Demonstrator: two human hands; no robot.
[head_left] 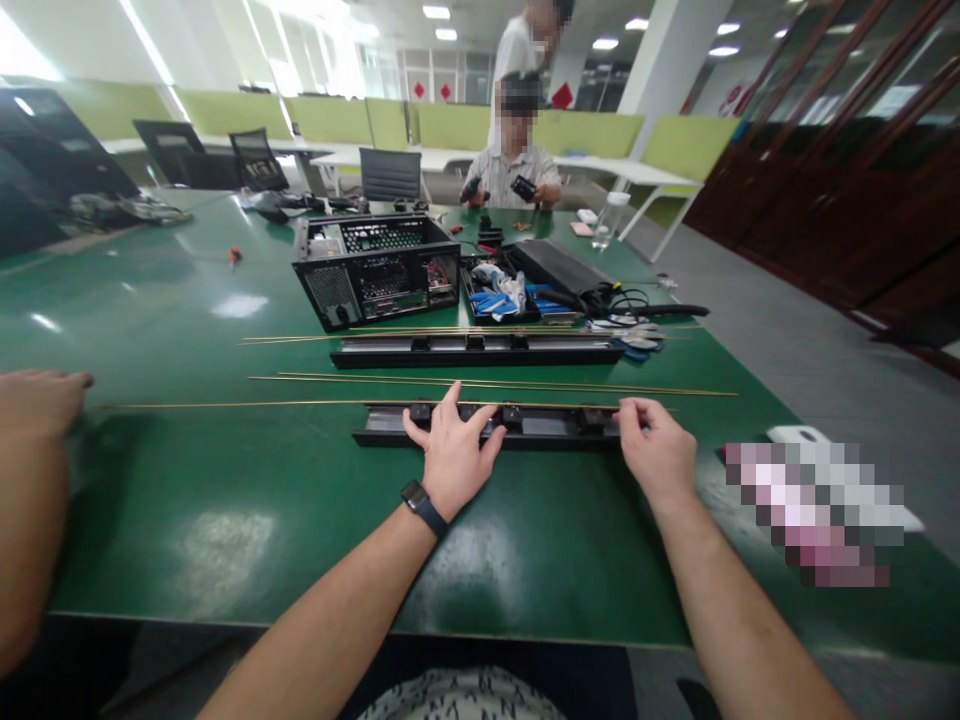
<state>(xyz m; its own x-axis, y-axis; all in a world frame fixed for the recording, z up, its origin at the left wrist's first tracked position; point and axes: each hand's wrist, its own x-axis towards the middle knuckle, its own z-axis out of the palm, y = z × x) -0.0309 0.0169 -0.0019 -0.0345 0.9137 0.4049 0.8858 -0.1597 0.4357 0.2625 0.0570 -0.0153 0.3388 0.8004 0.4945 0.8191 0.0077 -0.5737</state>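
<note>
My left hand (459, 448), with a dark watch (424, 507) on the wrist, is spread open over a black channel rail (551, 438) and touches it. Several small black blocks (596, 420) sit inside the rail. A thin brass-coloured rod (247, 405) runs along the rail's back side and far out to the left. At the rail's right end, my right hand (661, 448) pinches this rod between thumb and fingers; the exact grip is partly hidden. Another person's hand (49, 395) is by the rod's left end.
Loose rods (510, 384) and a second black rail (480, 357) lie behind. Beyond stand an open computer case (379, 270) and a tray of gloves (499, 295). A blurred pink item (795, 510) lies at right. A person (512, 165) sits across the green table (247, 560).
</note>
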